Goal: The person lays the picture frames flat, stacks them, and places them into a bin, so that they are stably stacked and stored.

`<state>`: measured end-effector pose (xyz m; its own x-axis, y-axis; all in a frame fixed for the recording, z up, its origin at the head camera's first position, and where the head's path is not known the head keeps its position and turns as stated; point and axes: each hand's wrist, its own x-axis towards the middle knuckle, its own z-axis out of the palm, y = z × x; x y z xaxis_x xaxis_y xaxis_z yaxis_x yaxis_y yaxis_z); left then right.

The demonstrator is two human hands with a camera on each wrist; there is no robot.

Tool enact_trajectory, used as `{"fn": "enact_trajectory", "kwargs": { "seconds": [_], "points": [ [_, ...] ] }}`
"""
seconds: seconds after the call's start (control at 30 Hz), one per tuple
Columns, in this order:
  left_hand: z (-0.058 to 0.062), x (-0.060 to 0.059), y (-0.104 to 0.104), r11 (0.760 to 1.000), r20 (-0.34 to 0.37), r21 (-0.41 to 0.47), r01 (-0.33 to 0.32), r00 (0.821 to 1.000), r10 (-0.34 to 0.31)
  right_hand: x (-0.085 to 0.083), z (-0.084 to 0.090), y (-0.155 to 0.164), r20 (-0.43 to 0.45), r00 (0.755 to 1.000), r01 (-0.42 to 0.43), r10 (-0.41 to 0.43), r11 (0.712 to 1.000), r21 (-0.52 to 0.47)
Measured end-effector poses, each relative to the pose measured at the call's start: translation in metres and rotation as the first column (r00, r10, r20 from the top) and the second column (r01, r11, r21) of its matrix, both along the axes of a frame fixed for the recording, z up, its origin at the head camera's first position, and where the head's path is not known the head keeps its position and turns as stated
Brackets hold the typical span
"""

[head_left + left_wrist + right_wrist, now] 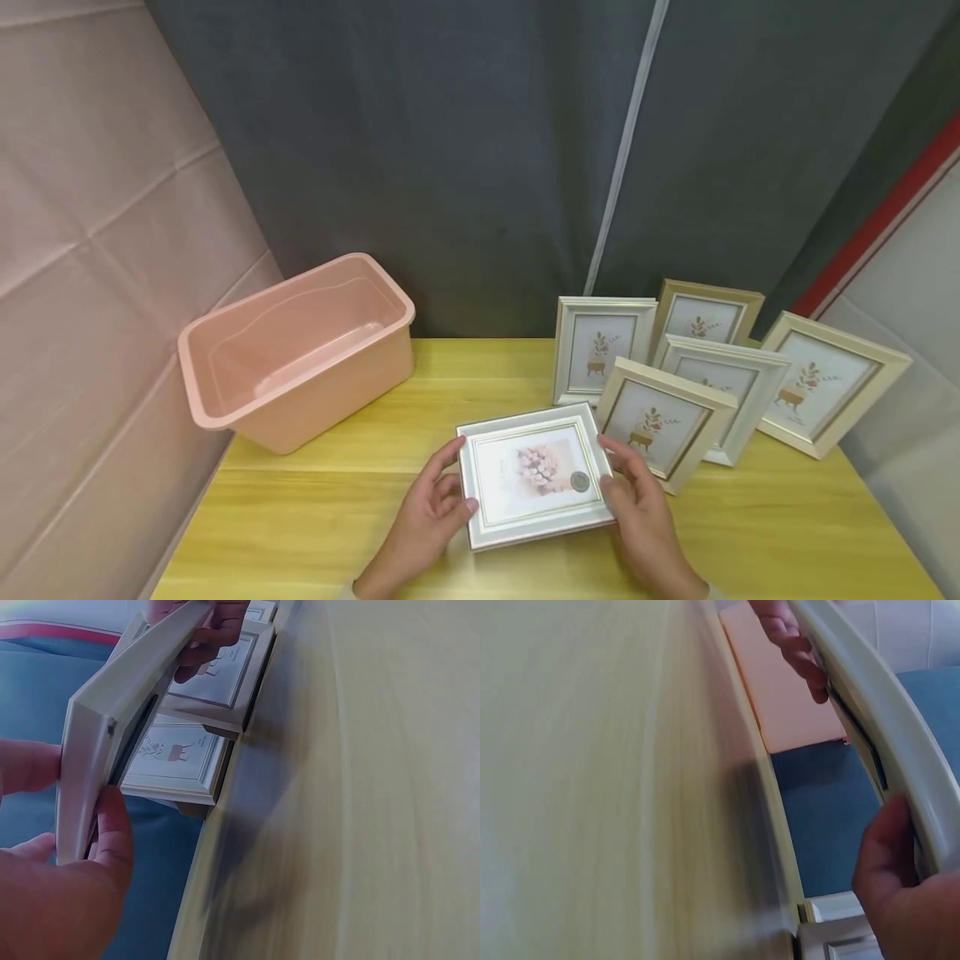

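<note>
A white picture frame (487, 475) with a pink flower print and a round grey sticker is held face up above the wooden table. My left hand (429, 517) grips its left edge, thumb on the near side. On the opposite edge, my right hand (641, 512) pinches the frame between thumb and fingers. Both wrist views show the frame's edge (82, 772) lifted off the tabletop, with a gap and shadow below. Part of its underside shows in the right wrist view, near the right thumb (889, 840).
A pink plastic bin (322, 392) stands at the back left of the table (315, 517). Several white and beige picture frames (667, 425) stand upright at the right, some overlapping. A dark curtain (420, 167) hangs behind, and pale walls flank both sides.
</note>
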<state>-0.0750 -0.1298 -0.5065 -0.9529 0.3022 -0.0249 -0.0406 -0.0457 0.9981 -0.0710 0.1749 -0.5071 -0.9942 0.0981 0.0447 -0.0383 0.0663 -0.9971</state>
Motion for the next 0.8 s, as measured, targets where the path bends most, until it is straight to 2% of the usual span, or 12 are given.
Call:
{"fn": "enact_trajectory", "kwargs": {
  "seconds": [0.1, 0.33, 0.43, 0.67, 0.8],
  "points": [
    [0.000, 0.001, -0.001, 1.000, 0.004, -0.002, 0.003, 1.000, -0.003, 0.000, 0.000, 0.005, -0.011, 0.999, -0.043, 0.045, 0.994, 0.097],
    [-0.005, 0.000, -0.006, 0.998, 0.010, -0.049, -0.025, 1.000, 0.026, -0.001, -0.002, 0.015, -0.067, 0.987, -0.132, 0.145, 0.977, 0.166],
    [-0.005, -0.001, -0.009, 0.998, 0.006, -0.059, -0.013, 1.000, 0.014, 0.000, -0.005, 0.019, -0.080, 0.981, -0.159, 0.178, 0.968, 0.196],
    [-0.008, -0.001, -0.016, 0.993, 0.014, -0.116, 0.013, 1.000, -0.012, -0.001, -0.013, 0.025, -0.047, 0.957, -0.273, 0.286, 0.945, 0.180],
    [-0.009, 0.000, -0.020, 0.987, 0.032, -0.157, 0.032, 0.999, -0.028, -0.003, -0.016, 0.025, -0.028, 0.948, -0.306, 0.317, 0.931, 0.198]
  ]
}}
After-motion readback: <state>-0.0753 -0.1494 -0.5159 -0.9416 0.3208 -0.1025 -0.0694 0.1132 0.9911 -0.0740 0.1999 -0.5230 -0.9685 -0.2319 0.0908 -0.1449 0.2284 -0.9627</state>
